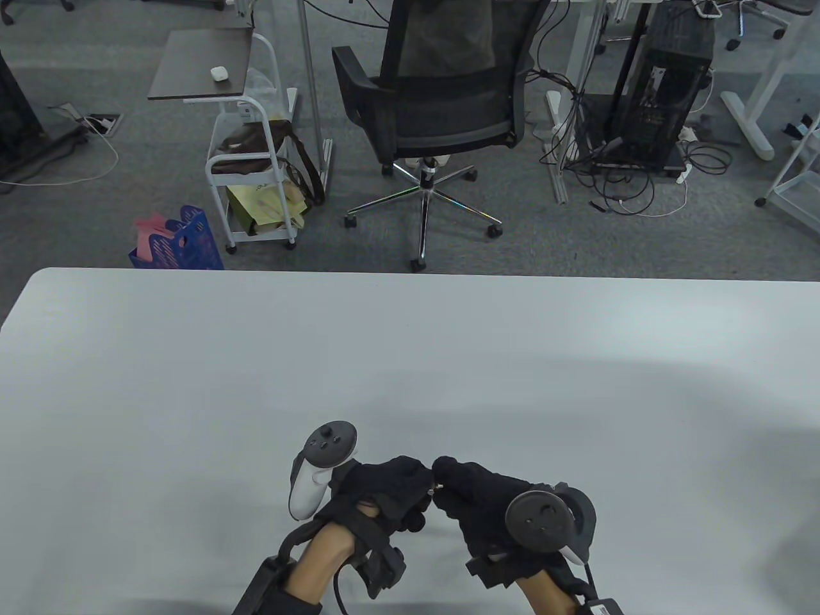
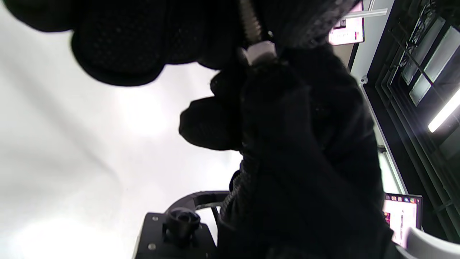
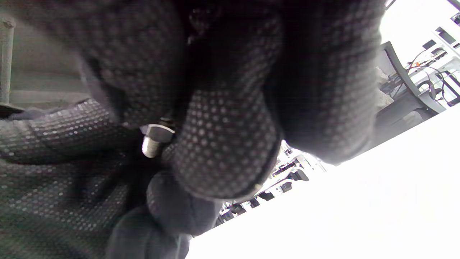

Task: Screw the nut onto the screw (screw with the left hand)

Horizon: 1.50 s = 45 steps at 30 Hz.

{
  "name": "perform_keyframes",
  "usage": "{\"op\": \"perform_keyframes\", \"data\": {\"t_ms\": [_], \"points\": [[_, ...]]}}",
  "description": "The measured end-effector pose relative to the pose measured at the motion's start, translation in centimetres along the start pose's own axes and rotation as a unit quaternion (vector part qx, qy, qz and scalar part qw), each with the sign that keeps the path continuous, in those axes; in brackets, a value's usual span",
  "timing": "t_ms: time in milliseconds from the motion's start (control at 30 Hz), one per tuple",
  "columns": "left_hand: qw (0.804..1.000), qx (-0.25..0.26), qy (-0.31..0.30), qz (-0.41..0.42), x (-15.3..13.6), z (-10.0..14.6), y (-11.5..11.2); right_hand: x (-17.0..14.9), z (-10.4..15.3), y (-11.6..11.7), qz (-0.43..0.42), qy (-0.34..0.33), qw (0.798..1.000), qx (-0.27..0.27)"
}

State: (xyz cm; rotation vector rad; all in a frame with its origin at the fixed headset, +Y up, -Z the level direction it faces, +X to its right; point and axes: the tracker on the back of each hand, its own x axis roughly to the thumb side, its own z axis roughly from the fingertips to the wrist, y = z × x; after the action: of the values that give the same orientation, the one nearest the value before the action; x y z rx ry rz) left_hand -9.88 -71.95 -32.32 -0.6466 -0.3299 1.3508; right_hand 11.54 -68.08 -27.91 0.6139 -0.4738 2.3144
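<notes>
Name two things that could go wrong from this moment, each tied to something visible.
1. Both hands, left hand and right hand, meet above the table; a slip could drop the nut.
2. Gloved fingers hide most of the screw, so cross-threading might go unnoticed.

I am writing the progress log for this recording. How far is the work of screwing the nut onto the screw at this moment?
Done: both parts are picked up and brought together above the white table. In hand: the left hand and right hand meet fingertip to fingertip, and the hex nut sits on the threaded screw. Left: how far it is threaded is hidden by the gloves, so tightening probably remains.
</notes>
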Motion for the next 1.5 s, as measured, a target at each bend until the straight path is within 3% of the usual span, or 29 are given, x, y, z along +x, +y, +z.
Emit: {"op": "perform_keyframes", "data": {"t_ms": [100,267,500,633,867,1033,1233,1367,1500], "points": [[1.0,-0.012,-0.007,0.018,-0.08,0.09,0.12,-0.07,-0.03,-0.1,-0.01,0.005,1.0,-0.005],[1.0,0.029,0.005,-0.003,-0.27,0.13,0.21,-0.04,-0.01,-0.05,0.003,0.001,1.0,-0.003],[1.0,-0.01,-0.005,0.016,-0.05,0.07,0.05,-0.06,-0.02,-0.15,-0.008,0.004,1.0,-0.006],[0.999,0.035,0.006,-0.008,-0.23,0.18,0.19,-0.04,-0.02,-0.13,-0.003,0.003,1.0,-0.004],[1.0,-0.007,-0.001,0.007,0.07,0.11,0.06,-0.06,-0.03,-0.12,-0.019,0.01,1.0,-0.007],[0.999,0.032,0.01,-0.01,-0.2,0.17,0.16,-0.03,-0.01,-0.09,-0.009,0.006,1.0,-0.006],[1.0,-0.006,0.002,0.01,-0.07,0.08,0.12,-0.05,0.01,-0.02,-0.016,0.008,1.0,-0.005],[1.0,0.022,0.009,0.008,-0.29,0.22,0.23,-0.1,0.01,-0.02,-0.012,0.009,1.0,-0.004],[1.0,0.017,0.006,-0.011,0.03,0.07,-0.01,-0.02,0.0,-0.01,-0.008,0.006,1.0,-0.003]]}}
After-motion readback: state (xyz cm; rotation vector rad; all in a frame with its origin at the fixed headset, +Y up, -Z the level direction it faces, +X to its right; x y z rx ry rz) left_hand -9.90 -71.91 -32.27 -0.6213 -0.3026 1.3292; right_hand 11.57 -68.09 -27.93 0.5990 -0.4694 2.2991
